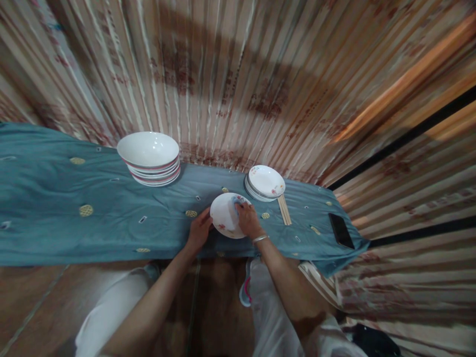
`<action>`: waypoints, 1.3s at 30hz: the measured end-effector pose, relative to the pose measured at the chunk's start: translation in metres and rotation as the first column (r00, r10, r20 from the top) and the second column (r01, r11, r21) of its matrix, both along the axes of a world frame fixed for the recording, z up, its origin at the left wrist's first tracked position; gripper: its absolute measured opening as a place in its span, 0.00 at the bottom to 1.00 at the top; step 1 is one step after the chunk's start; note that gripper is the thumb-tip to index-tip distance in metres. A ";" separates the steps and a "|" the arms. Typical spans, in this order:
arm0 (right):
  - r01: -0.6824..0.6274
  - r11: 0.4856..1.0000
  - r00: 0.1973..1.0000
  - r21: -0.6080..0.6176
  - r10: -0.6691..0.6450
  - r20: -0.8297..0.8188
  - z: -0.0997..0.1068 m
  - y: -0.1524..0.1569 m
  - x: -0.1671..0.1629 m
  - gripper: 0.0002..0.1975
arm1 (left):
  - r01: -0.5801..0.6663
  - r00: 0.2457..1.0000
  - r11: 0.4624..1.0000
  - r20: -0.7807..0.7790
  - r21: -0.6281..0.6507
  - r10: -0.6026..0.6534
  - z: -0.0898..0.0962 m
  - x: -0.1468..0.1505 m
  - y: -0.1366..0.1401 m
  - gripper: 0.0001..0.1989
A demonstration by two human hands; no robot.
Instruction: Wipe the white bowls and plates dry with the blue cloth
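Observation:
A white plate (222,214) with small flower prints is in front of me, near the front edge of the cloth-covered table. My left hand (201,227) grips its left rim, thumb near the edge and fingers partly hidden below. My right hand (248,218) is over the plate's right side, closed on a small bluish cloth (236,200) pressed against the plate's face. The cloth is mostly hidden under the fingers. Just behind, to the right, is a stack of similar flowered plates (266,180).
Large white bowls (148,149) with red bands are stacked at the back left. Wooden chopsticks (284,209) lie beside the small plates. A dark phone (341,230) rests near the table's right end. The teal tablecloth (107,233) is wrinkled; a pleated curtain (223,89) hangs behind.

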State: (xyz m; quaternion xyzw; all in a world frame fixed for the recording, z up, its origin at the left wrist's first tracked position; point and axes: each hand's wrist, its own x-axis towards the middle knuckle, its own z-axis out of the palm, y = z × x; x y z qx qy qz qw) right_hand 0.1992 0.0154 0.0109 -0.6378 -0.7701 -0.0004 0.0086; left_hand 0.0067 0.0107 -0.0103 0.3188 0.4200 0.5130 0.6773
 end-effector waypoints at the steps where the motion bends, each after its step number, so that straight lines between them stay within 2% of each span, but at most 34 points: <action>1: 0.005 1.000 1.000 0.008 -0.005 -0.001 0.000 0.001 -0.002 0.24 | 0.001 1.000 1.000 0.002 0.001 -0.001 0.000 0.000 0.000 0.30; 7: 0.041 0.998 0.999 0.040 -0.041 -0.011 -0.004 0.007 -0.015 0.24 | -0.004 1.000 1.000 0.003 0.017 0.004 -0.001 0.002 0.000 0.29; 18: -0.026 0.999 0.997 -0.034 0.023 -0.073 0.004 0.006 -0.038 0.24 | -0.008 1.000 1.000 0.001 0.015 0.008 -0.002 0.001 0.001 0.29; 27: -0.146 0.989 0.956 -0.018 0.136 -0.262 0.005 -0.007 -0.046 0.22 | -0.020 1.000 1.000 -0.002 0.022 0.020 -0.005 0.001 0.003 0.28; 33: -0.174 0.984 0.903 -0.024 0.150 -0.402 0.011 -0.019 -0.041 0.22 | 0.001 0.999 1.000 0.038 0.021 -0.002 0.001 0.002 0.001 0.28; 39: -0.177 0.984 0.881 -0.032 0.144 -0.452 0.009 -0.030 -0.031 0.24 | -0.002 1.000 1.000 0.018 0.018 0.002 0.006 0.001 0.000 0.27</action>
